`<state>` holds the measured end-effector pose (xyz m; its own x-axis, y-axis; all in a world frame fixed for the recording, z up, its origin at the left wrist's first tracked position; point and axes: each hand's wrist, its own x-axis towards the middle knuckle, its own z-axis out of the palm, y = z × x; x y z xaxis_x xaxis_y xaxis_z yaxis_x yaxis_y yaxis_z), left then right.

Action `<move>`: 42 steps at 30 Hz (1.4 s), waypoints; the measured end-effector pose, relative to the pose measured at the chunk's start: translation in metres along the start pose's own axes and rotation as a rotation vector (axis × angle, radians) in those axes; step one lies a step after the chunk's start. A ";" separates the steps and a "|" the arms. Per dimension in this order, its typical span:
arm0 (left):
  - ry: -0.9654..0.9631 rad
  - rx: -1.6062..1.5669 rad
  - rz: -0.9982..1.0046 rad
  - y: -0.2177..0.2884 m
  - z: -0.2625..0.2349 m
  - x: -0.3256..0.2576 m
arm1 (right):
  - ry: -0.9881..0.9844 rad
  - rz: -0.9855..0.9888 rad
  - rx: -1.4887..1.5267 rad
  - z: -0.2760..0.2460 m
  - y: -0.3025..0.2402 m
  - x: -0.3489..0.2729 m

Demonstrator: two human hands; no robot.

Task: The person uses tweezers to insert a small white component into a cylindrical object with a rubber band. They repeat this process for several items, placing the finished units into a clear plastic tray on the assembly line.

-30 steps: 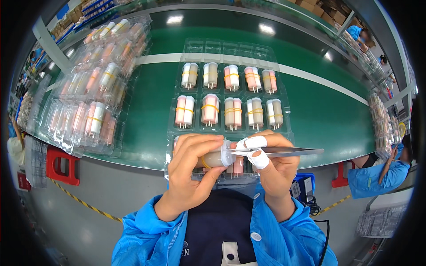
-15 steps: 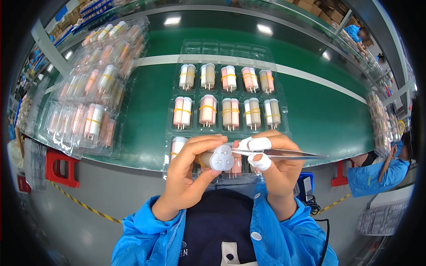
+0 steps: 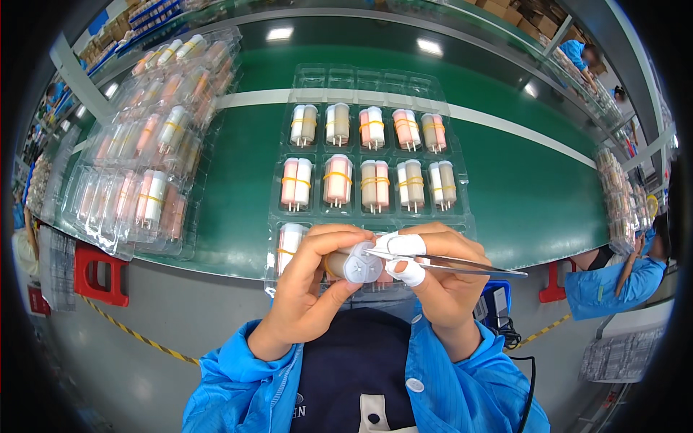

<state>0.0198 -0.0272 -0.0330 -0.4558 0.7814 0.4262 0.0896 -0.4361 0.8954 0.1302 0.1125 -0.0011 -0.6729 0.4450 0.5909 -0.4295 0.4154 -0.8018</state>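
Note:
My left hand (image 3: 302, 292) is wrapped round a bundle of tubes (image 3: 336, 264) with a yellow band, its translucent three-lobed end cap (image 3: 362, 267) tilted towards me. My right hand (image 3: 449, 283), with white covers on thumb and forefinger, pinches metal tweezers (image 3: 473, 267). Their tips meet the upper right part of the cap, at one of its lobes; the exact contact is too small to make out. Beneath my hands lies a clear plastic tray (image 3: 463, 189), holding rows of banded pink, white and beige tube bundles (image 3: 338, 180). My hands hide part of its nearest row.
Stacked clear trays (image 3: 133, 180) with similar bundles stand at the left of the green table (image 3: 534, 195). Red stools (image 3: 101, 274) are below the table edge. A blue bin (image 3: 498, 299) sits near my right elbow. A person in blue (image 3: 613, 285) is at the far right.
My right hand has shifted slightly left, bringing the tweezer tips onto the cap. The bundle in my left hand has turned a little, showing more of its side.

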 end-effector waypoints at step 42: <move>0.088 -0.143 -0.032 0.010 -0.005 0.002 | 0.132 0.168 0.353 -0.013 -0.004 0.006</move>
<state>0.0152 -0.0319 -0.0242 -0.5331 0.7565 0.3788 -0.0504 -0.4754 0.8784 0.1353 0.1237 0.0066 -0.6783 0.5909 0.4368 -0.5157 0.0407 -0.8558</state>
